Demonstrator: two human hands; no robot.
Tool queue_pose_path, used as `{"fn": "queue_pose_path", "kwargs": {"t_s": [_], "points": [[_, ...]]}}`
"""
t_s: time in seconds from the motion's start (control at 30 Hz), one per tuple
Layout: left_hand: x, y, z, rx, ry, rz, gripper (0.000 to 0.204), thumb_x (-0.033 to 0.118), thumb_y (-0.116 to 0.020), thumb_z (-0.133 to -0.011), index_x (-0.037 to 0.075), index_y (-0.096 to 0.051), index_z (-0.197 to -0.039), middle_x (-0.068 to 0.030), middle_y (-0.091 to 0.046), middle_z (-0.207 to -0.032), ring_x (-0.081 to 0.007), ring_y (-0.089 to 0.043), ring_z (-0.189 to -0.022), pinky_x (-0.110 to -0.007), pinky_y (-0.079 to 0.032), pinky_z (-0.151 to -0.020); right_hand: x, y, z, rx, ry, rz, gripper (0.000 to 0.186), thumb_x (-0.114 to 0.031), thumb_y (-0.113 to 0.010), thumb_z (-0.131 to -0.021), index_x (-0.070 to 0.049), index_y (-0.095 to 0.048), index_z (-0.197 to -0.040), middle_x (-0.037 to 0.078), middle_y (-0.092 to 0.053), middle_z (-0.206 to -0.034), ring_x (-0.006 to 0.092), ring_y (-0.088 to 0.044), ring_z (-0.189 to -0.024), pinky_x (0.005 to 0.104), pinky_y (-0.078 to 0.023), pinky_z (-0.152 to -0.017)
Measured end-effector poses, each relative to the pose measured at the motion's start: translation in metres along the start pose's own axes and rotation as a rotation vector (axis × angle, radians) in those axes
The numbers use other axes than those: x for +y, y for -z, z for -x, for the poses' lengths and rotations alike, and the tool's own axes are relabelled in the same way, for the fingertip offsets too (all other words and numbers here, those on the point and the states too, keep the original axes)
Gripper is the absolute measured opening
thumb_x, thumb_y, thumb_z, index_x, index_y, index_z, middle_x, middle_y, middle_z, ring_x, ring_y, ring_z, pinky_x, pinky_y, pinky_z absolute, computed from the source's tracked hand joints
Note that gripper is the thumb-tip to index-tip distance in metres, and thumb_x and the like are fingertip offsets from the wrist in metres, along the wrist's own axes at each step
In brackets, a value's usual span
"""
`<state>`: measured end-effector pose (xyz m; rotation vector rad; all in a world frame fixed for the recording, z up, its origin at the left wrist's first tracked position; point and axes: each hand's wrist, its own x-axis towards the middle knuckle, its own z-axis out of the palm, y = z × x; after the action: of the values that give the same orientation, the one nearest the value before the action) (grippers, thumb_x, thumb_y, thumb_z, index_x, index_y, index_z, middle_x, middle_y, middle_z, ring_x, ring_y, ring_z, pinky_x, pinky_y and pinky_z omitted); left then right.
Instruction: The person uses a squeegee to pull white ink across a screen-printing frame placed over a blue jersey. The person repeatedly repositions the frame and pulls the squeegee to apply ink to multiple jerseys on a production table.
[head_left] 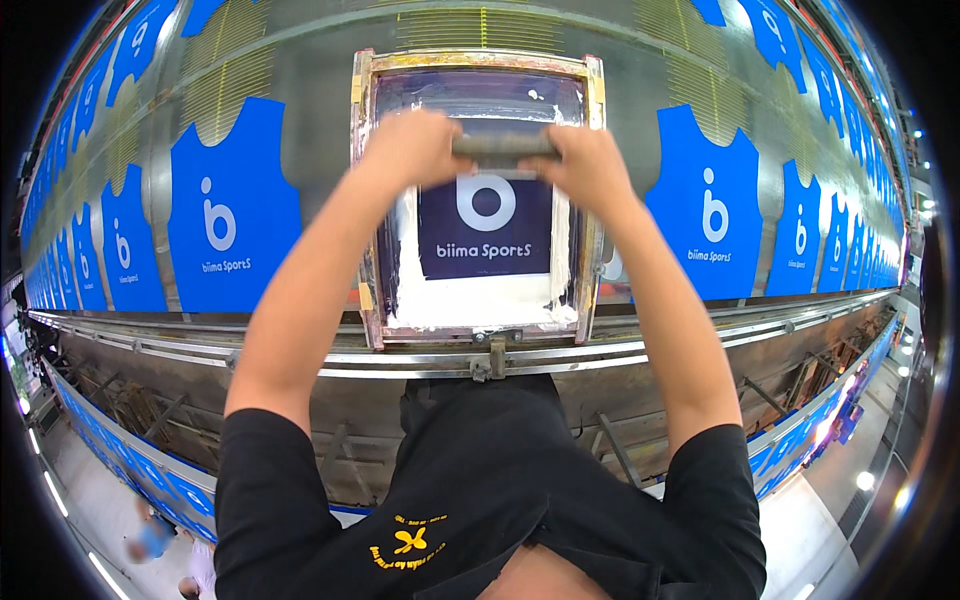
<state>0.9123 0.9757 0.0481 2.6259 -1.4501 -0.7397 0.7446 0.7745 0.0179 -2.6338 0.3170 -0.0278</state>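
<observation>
My left hand (pixel 412 148) and my right hand (pixel 588 165) both grip the dark handle of a squeegee (pixel 503 146), held across the far half of a wooden-framed printing screen (pixel 366 210). The screen lies flat on a long print table. Its mesh shows a dark rectangular stencil with a white ring and lettering (pixel 485 225), with white ink (pixel 480 300) pooled along the near edge and the sides. The squeegee's blade is hidden behind the handle and my hands.
Blue sleeveless shirt pieces with white prints (pixel 232 200) (pixel 705 205) lie in a row left and right of the screen on the long table. A metal rail (pixel 300 355) runs along the table's near edge, with a clamp (pixel 490 360) under the frame. Another person (pixel 150 540) stands at lower left.
</observation>
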Motion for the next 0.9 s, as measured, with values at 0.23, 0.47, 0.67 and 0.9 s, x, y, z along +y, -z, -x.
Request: {"fn": "queue_pose_path", "kwargs": {"t_s": [0.23,0.47,0.67,0.9], "points": [[-0.011,-0.02,-0.027,0.212,-0.04,-0.07,0.035,0.046,-0.081,-0.084,0.013,-0.08,-0.094,-0.0121,-0.078,-0.091,-0.0333,-0.076,-0.09,-0.048,-0.06,-0.08,0.016,-0.024,-0.017,0.193,0.067,-0.014,0.036,-0.036,-0.088,-0.08,-0.006,-0.071,-0.087,0.014,-0.07,-0.082,0.0373,-0.067,-0.085,0.0483,-0.051,-0.076],[0.058,-0.116,0.145,0.156,-0.053,0.084,0.024,0.031,-0.09,-0.073,0.017,-0.079,-0.089,-0.0047,-0.075,-0.084,-0.0271,-0.075,-0.083,-0.042,-0.059,-0.073,-0.046,-0.057,0.177,0.143,0.074,-0.095,0.037,-0.017,-0.092,-0.067,-0.009,-0.068,-0.093,0.007,-0.068,-0.088,0.0313,-0.065,-0.088,0.0438,-0.045,-0.08],[0.061,-0.11,0.131,-0.166,0.024,0.146,0.045,0.053,-0.085,-0.075,0.012,-0.081,-0.095,-0.012,-0.077,-0.083,-0.0353,-0.074,-0.085,-0.047,-0.057,-0.077,-0.037,-0.055,0.17,-0.195,-0.029,-0.121,0.046,-0.041,-0.09,-0.076,-0.003,-0.069,-0.092,0.013,-0.07,-0.088,0.0372,-0.068,-0.088,0.0484,-0.05,-0.078],[0.041,-0.061,0.077,-0.576,0.022,0.329,0.059,0.046,-0.091,-0.07,0.005,-0.082,-0.112,-0.0174,-0.079,-0.094,-0.032,-0.076,-0.089,-0.042,-0.058,-0.083,-0.009,-0.018,0.131,-0.39,-0.255,-0.537,0.047,-0.042,-0.082,-0.093,0.002,-0.076,-0.106,0.009,-0.073,-0.088,0.0181,-0.067,-0.081,0.0346,-0.053,-0.075]]}}
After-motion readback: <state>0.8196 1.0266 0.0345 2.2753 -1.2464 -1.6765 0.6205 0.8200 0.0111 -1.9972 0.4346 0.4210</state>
